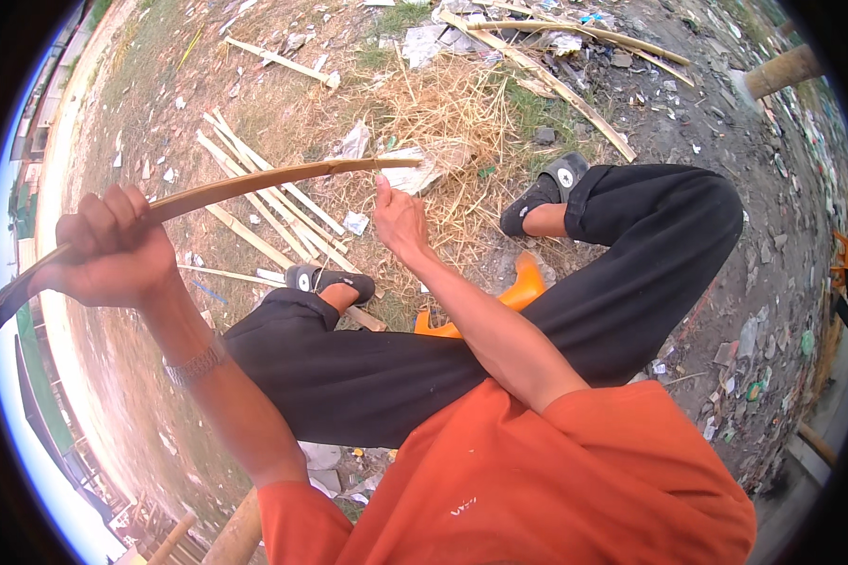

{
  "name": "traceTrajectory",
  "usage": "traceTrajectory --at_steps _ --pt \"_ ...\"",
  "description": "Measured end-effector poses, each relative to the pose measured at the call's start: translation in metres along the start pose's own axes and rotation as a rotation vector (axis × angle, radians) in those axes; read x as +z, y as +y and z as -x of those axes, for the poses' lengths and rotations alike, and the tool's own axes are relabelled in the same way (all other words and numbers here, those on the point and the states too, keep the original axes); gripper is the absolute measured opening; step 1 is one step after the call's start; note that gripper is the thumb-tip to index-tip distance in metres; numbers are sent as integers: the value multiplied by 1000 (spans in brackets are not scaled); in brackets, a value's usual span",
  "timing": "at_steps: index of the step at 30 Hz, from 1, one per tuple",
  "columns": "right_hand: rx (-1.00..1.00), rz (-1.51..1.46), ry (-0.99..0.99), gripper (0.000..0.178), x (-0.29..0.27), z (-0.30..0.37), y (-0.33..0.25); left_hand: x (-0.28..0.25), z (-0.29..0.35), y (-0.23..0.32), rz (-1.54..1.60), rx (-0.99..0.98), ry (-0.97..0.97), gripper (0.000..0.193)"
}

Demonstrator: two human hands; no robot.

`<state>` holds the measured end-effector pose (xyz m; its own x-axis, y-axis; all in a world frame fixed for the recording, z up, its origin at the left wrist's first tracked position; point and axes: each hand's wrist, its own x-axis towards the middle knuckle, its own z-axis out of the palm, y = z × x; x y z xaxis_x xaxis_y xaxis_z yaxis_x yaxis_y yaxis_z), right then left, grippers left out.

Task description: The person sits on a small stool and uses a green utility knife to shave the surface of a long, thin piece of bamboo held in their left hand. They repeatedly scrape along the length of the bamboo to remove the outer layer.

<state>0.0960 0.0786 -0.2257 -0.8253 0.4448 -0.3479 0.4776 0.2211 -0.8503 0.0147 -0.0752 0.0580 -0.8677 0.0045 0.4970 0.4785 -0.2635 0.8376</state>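
Note:
A long, curved bamboo strip (245, 184) runs from the left edge to the middle of the view, above my legs. My left hand (113, 240) is closed round it toward its left end. Below the strip's other end is my right hand (402, 217), its fingers curled and the thumb pointing up close to the strip's underside. Whether that thumb touches the strip, and what the curled fingers hold, if anything, I cannot make out. Several pale split bamboo strips (287, 212) lie crossed on the ground beyond my left foot.
Straw-like shavings (457, 113) are heaped in front of my feet. Longer bamboo pieces (556, 85) lie farther off to the right. An orange object (526, 282) shows partly behind my leg. A thick pole (784, 72) is at the far right. Litter dots the ground (716, 282).

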Motion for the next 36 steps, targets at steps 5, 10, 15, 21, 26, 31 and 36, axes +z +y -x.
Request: traceTrajectory --at_steps 5,10,15,21,26,31,36 --pt "1 67 63 65 -8 -4 12 8 7 -5 137 -7 -73 68" --pt "-42 82 30 66 -9 3 -6 12 6 -1 -3 18 56 68" --pt "212 247 -18 68 -9 -31 76 20 9 -5 183 -8 -32 69" --pt "-76 -73 -26 67 -27 -1 -24 23 12 -2 13 39 94 69" --pt "88 82 -39 68 -7 -20 20 16 7 -4 92 6 5 68" --pt "-31 -17 -93 70 -36 -5 -21 -2 5 -5 429 -79 -378 70" --pt "32 33 16 66 -13 -17 22 -4 0 -8 506 -115 -406 67"
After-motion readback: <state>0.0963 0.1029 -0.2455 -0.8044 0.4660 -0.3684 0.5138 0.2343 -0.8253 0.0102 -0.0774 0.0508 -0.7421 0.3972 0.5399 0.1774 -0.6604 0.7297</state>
